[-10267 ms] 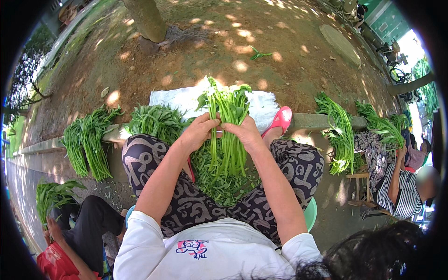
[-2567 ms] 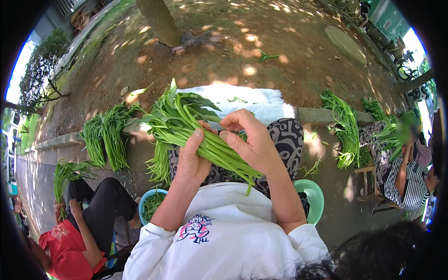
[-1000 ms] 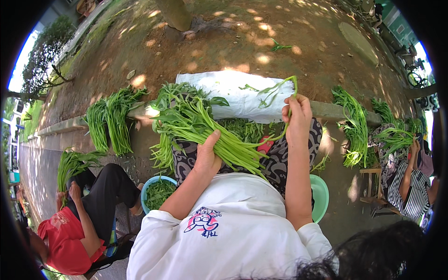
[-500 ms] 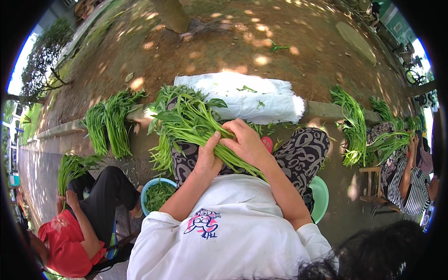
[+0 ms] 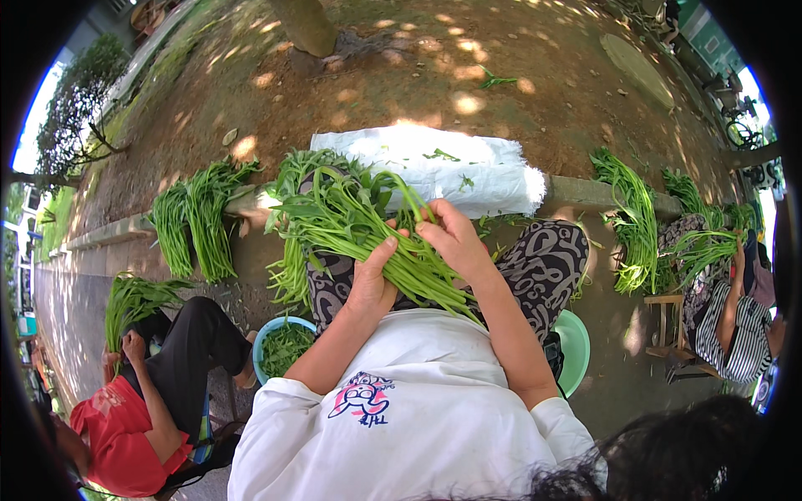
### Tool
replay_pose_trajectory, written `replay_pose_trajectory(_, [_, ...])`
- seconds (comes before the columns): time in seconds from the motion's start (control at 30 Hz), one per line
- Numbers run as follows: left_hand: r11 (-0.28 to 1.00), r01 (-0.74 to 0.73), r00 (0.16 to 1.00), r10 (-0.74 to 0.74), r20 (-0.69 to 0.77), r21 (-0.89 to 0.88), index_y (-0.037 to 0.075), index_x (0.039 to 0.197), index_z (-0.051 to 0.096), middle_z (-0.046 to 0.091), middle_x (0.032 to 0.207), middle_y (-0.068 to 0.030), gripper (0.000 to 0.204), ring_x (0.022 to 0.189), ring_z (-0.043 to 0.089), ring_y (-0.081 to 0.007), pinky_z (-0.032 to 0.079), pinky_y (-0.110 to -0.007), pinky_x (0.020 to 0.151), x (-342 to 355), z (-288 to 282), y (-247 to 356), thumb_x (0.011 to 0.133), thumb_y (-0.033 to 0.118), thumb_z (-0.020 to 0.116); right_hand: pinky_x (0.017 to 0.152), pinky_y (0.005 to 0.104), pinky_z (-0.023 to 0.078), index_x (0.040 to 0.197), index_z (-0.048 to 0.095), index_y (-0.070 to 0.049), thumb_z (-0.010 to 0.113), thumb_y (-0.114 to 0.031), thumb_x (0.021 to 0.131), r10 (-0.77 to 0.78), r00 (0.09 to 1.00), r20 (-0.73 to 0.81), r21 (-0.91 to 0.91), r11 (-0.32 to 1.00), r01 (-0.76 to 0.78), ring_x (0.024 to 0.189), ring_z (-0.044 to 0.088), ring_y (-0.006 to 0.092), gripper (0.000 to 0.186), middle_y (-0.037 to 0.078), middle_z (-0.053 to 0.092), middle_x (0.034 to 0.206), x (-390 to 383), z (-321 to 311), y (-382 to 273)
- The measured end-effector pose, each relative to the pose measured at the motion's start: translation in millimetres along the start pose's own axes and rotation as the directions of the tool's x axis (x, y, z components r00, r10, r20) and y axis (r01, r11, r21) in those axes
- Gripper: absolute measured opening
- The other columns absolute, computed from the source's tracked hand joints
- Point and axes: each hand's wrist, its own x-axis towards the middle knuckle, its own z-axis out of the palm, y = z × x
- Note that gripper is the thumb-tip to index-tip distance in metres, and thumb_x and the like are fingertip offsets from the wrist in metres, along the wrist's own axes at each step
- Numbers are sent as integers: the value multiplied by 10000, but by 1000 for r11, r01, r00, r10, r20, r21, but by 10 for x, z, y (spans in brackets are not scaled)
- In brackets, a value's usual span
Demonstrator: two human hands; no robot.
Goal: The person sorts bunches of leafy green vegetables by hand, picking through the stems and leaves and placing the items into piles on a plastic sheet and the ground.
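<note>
My left hand (image 5: 376,275) is wrapped round a large bundle of long green leafy stems (image 5: 347,213) held over my patterned lap. My right hand (image 5: 451,238) pinches a few stalks at the bundle's right side, lifted a little from the rest. More stems hang over my left thigh. A white woven sack (image 5: 468,171) with scattered leaves lies just beyond my knees. A blue basin (image 5: 266,342) of cut leaves is at my left, and a green basin (image 5: 571,351) at my right.
A concrete kerb (image 5: 568,199) crosses ahead, with stem piles left (image 5: 192,225) and right (image 5: 631,234). Beyond are bare earth and a tree trunk (image 5: 305,21). A co-worker in red (image 5: 117,417) sits at left holding stems; another in stripes (image 5: 727,326) sits at right.
A second ago my right hand held one stalk out to the right. It came back to the bundle and is now raising a few stalks slightly up and to the right.
</note>
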Motion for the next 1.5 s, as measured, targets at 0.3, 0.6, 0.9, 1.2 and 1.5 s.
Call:
replay_pose_trajectory(0.3, [1000,-11,1000,11,9,-8,70,1242,480,585,1166,-90,390,1066,568,-222,448,-406,978,-2,15,2,883,141,614,750,317,510,1052,451,31,435,-96,938,-60,998,34,52,997,58,837,639,190,172,146,646,899,3,68,-27])
replay_pose_trajectory(0.6, [999,6,998,-8,60,42,54,1276,468,569,1212,-105,414,1088,557,-221,447,-403,973,-29,28,64,888,132,592,704,329,497,1129,482,-8,540,-159,916,-52,998,47,-105,993,57,753,614,208,267,112,650,859,-26,41,-214])
replay_pose_trajectory(0.9, [998,5,999,-2,-40,63,60,1192,531,589,1103,-97,315,1026,581,-223,483,-391,911,-23,0,32,888,117,587,653,335,479,1083,508,-15,690,-198,786,10,993,119,-295,955,26,669,563,202,393,87,598,806,-12,14,-159])
replay_pose_trajectory(1.2, [998,28,996,-24,-89,48,60,1161,543,597,1053,-76,295,994,590,-213,497,-391,898,-44,45,67,873,77,606,712,229,466,1096,505,-25,540,-141,939,-4,998,66,101,995,-3,815,557,74,198,32,596,911,46,22,17])
replay_pose_trajectory(1.5, [995,-53,998,56,-29,89,43,1199,510,592,1130,-81,343,1026,590,-211,496,-375,907,-42,44,48,868,43,600,721,279,481,1022,539,16,650,-127,846,104,984,143,97,988,-118,784,582,116,252,45,635,907,1,77,-168])
